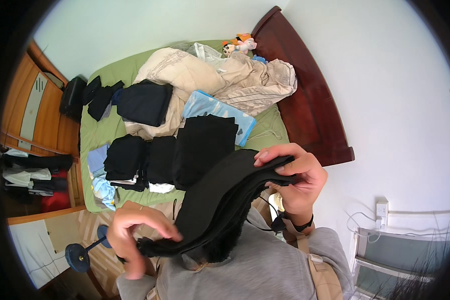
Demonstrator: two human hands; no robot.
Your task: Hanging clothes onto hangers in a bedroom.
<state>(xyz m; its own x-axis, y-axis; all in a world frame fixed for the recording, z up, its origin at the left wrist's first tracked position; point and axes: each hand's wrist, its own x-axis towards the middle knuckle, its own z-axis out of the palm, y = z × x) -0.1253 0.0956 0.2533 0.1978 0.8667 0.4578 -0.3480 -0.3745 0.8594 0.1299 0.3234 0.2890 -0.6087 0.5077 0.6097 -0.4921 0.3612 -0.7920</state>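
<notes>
A folded black garment (pixel 217 191) with a fuzzy underside or lining is held up in front of my chest, above the near side of the bed. My right hand (pixel 302 176) pinches its right end, with layers bunched between thumb and fingers. At the lower left end, my left hand (pixel 142 232) curls around the cloth, fingertips on top; it is slightly blurred. Just beyond, a stack of folded black clothes (pixel 206 146) lies on the green sheet (pixel 127 198), with further black piles (pixel 124 155) to its left.
A beige quilt (pixel 183 71), a light-blue folded blanket (pixel 219 112) and plush toys (pixel 242 44) lie on the bed by the dark-red headboard (pixel 303 75). Dark folded clothes (pixel 146 102) rest farther back. To the left are an open wardrobe (pixel 41 108) and a dumbbell (pixel 78 257).
</notes>
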